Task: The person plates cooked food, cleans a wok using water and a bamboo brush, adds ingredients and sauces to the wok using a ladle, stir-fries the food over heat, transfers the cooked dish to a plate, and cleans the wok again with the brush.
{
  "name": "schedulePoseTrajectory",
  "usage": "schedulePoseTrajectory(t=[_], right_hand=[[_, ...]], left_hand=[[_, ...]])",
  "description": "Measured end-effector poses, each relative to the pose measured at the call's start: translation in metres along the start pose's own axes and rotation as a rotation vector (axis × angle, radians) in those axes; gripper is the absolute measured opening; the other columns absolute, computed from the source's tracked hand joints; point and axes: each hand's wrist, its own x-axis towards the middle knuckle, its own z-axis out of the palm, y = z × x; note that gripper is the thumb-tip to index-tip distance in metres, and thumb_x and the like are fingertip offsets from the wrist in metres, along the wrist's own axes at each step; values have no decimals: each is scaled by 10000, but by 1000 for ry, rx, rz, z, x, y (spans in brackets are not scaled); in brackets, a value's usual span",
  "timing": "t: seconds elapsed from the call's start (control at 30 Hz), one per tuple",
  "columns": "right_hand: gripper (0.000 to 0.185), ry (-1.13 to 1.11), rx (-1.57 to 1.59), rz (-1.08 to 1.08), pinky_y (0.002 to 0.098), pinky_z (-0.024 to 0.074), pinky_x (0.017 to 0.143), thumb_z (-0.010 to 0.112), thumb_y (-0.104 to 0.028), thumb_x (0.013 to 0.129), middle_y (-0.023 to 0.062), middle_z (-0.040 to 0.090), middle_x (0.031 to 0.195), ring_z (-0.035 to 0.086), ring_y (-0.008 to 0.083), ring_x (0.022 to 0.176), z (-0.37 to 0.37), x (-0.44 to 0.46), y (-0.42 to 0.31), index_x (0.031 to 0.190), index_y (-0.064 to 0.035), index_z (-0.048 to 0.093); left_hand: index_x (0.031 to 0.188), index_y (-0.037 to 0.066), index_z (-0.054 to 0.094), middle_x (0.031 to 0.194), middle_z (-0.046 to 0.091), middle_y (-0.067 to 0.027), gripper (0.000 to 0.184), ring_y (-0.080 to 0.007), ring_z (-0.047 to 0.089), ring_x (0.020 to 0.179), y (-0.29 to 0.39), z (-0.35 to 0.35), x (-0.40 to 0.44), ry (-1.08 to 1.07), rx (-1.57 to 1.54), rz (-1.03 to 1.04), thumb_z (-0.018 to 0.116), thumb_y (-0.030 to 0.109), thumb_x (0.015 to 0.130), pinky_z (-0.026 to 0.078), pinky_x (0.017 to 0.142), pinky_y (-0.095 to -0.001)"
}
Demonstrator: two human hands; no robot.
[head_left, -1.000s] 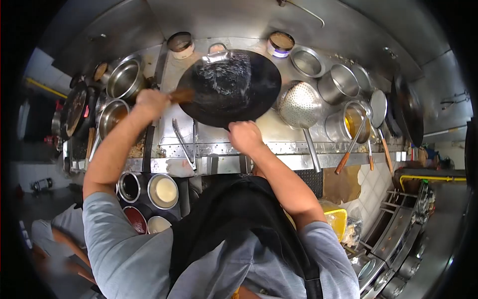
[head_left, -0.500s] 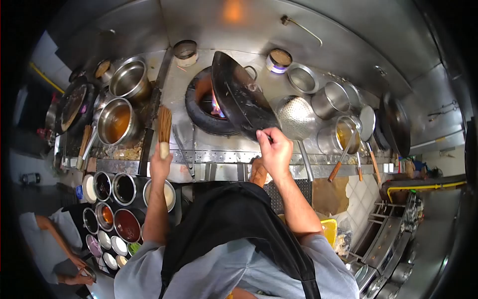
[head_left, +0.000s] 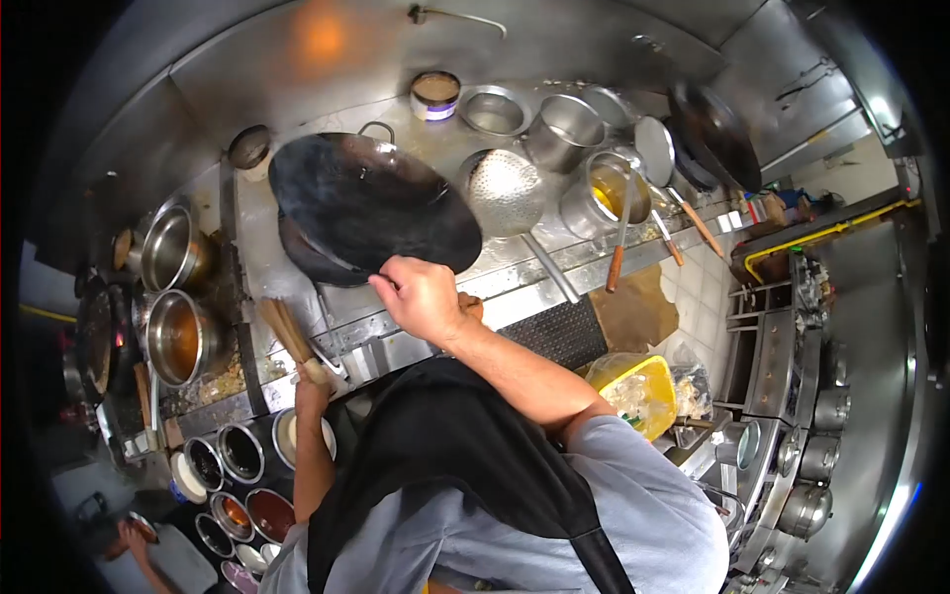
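Observation:
My right hand (head_left: 426,297) is closed on the near edge of a large black wok (head_left: 371,203), which sits tilted over the burner ring (head_left: 307,257). The wok's inner face shows, dark and bare, with a loop handle (head_left: 378,129) on its far side. Lower left, my left hand (head_left: 313,388) grips a bamboo wok brush (head_left: 285,332), bristles pointing up and away from me. The brush is apart from the wok. Most of the burner is hidden beneath the wok.
Right of the wok lie a perforated strainer (head_left: 505,193), a pot (head_left: 566,134) and an oil pot with ladles (head_left: 594,203). Pots, one with amber liquid (head_left: 178,342), stand left. Sauce containers (head_left: 240,452) are lower left. A yellow bin (head_left: 658,396) stands right. Another person's hand (head_left: 134,540) shows lower left.
The wok has come down from a steep tilt beside the burner to lie over it, covering the flame. My view has turned to the right. Both hands keep their holds.

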Motion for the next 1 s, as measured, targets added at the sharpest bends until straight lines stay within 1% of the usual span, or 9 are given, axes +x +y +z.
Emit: schedulePoseTrajectory(t=[0.07,0.23,0.43,0.53,0.57,0.73,0.87,0.93,1.0], right_hand=[[201,-120,-86,-155,434,530,593,740,-202,820,100,630,685,669,306,661,21,-9,15,739,-87,596],[159,-324,-189,-238,436,539,701,695,-214,818,87,680,731,697,285,713,89,-15,56,751,-87,627],[140,-414,-190,-52,441,531,821,709,-170,839,153,683,919,681,346,876,132,-8,76,884,-37,703],[120,-62,173,-116,453,542,812,668,-164,880,129,667,877,677,376,891,93,-27,60,934,-63,706],[117,-130,201,-72,449,546,802,670,-148,881,133,668,881,673,381,880,67,-40,59,957,-66,704],[154,-264,70,251,450,558,766,669,-156,891,172,712,935,687,380,869,-72,-164,143,998,-60,726],[189,-271,-227,746,456,554,801,656,-182,916,190,724,975,701,380,903,-175,-337,243,1029,-46,723],[199,-218,-247,964,449,551,756,647,-206,926,191,725,921,704,376,848,-214,-437,277,1022,-43,705],[281,-201,-263,1188,449,547,735,618,-282,946,186,722,862,703,375,801,-249,-510,281,975,-15,699]], left_hand=[[1569,-9,199,1111,675,-326,951,-475,669,1021,-3,-12,2,-101,-34,8,568,561,903,532,887,-507],[1382,32,535,1087,653,-337,637,-481,640,1030,18,-58,-22,223,9,291,714,263,815,527,897,-508],[1079,-1,715,925,708,-136,173,-205,673,789,118,-112,-75,660,-452,668,656,15,917,534,746,-324],[1063,4,721,925,710,-86,153,-146,655,806,162,-112,-92,580,-657,715,643,6,932,520,738,-293],[1065,12,723,915,700,-51,145,-111,633,824,183,-110,-103,533,-715,762,635,20,951,509,731,-264],[1115,6,701,1001,727,-74,185,-126,671,902,298,-35,-137,-55,-663,857,620,19,948,526,816,-275],[1192,14,668,997,716,-125,262,-165,681,939,436,74,-165,-417,-588,1044,636,80,940,538,857,-302],[1438,52,497,1181,680,-178,600,-239,668,1070,511,101,-192,-521,-363,952,709,226,905,524,931,-341],[1574,68,269,1370,546,-307,910,-357,582,1242,569,182,-186,-315,-311,1025,754,346,856,462,1047,-397]])
